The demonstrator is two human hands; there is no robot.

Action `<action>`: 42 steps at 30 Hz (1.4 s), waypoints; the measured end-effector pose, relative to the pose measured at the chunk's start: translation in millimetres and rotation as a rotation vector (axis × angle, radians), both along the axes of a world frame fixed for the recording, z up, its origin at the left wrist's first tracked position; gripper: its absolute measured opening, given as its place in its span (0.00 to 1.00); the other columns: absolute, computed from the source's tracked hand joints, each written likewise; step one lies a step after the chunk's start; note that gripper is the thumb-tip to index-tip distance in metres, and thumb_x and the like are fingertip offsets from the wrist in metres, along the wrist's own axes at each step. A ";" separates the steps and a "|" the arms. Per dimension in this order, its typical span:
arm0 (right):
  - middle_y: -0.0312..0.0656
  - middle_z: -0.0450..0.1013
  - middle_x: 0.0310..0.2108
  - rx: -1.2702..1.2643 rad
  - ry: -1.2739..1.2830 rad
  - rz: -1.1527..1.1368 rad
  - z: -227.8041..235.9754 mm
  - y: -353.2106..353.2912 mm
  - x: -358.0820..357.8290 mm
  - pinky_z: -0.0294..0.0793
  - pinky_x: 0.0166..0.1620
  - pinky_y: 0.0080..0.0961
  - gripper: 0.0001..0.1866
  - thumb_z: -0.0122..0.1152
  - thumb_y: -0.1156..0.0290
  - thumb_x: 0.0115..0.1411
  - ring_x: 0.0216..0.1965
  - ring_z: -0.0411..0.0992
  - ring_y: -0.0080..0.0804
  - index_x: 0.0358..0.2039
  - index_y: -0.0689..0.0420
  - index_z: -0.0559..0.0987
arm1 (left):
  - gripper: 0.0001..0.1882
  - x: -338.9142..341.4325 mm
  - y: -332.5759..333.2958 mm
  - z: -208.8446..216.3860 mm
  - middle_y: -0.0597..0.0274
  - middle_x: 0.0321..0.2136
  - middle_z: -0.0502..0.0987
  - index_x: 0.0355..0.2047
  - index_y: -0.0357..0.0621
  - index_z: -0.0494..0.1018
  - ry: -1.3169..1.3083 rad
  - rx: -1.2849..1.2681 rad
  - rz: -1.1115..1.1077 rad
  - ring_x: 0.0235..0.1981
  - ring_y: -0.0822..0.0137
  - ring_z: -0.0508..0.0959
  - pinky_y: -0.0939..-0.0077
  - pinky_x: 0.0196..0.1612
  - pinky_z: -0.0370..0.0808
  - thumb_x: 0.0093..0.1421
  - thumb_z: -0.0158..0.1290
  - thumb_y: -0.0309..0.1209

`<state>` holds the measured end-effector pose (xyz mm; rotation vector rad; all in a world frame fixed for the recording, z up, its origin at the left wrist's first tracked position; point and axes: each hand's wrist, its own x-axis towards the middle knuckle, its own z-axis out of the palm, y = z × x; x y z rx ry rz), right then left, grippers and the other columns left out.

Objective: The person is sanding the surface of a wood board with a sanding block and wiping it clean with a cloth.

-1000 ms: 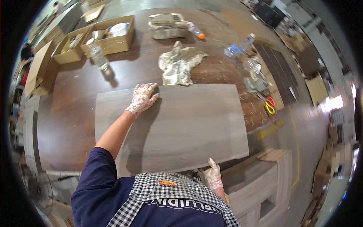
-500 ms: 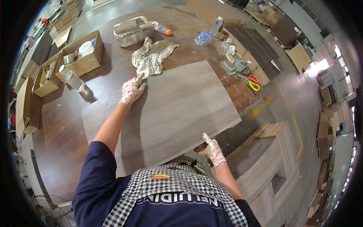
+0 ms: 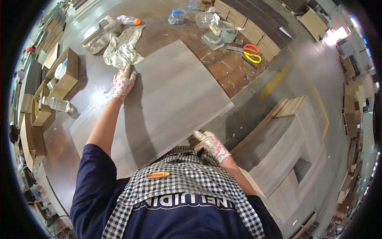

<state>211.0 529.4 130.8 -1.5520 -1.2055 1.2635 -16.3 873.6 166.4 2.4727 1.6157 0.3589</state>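
Note:
A grey wood-grain panel (image 3: 171, 91) lies on the brown worktable in front of me. My left hand (image 3: 124, 84), in a white glove with pink print, rests on the panel's far left edge with its fingers stretched out. Its fingertips reach the crumpled pale cloth (image 3: 119, 51). My right hand (image 3: 213, 145), gloved alike, is at the panel's near edge, close to my checked apron. Its fingers are curled around something small and dark, mostly hidden and blurred.
Red-and-yellow-handled scissors (image 3: 251, 53) lie at the table's right side. Beyond the cloth are a wrapped block (image 3: 95, 42) and a bottle with an orange cap (image 3: 128, 20). Cardboard boxes (image 3: 68, 79) and a clear bottle (image 3: 59, 104) stand left. Stacked panels (image 3: 274, 155) sit at right.
My view has turned, so the table things sit further left and higher. My right hand has shifted along the panel's near edge; my left hand keeps its place by the cloth.

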 end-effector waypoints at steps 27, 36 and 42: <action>0.46 0.71 0.40 -0.218 0.784 -0.530 -5.6 7.7 98.4 0.79 0.32 0.24 0.20 0.63 0.76 0.54 0.37 0.74 0.28 0.44 0.69 0.68 | 0.20 -0.5 -1.1 -12.8 0.49 0.46 0.73 0.53 0.47 0.67 -0.048 0.150 0.022 0.47 0.50 0.72 0.59 0.52 0.66 0.61 0.44 0.37; 0.56 0.58 0.56 -0.227 0.890 -0.607 -21.8 5.2 95.6 0.75 0.34 0.20 0.41 0.66 0.73 0.52 0.41 0.74 0.31 0.57 0.78 0.53 | 0.20 7.7 -3.8 -8.4 0.50 0.47 0.73 0.53 0.48 0.68 -0.028 0.129 0.034 0.49 0.51 0.71 0.61 0.52 0.66 0.62 0.42 0.39; 0.64 0.46 0.63 -0.317 0.635 -0.779 13.7 13.0 85.1 0.69 0.50 0.30 0.49 0.69 0.70 0.49 0.55 0.65 0.42 0.59 0.80 0.46 | 0.21 1.6 -4.8 -8.7 0.49 0.47 0.73 0.53 0.47 0.67 -0.075 0.165 -0.011 0.49 0.50 0.72 0.61 0.53 0.66 0.62 0.42 0.38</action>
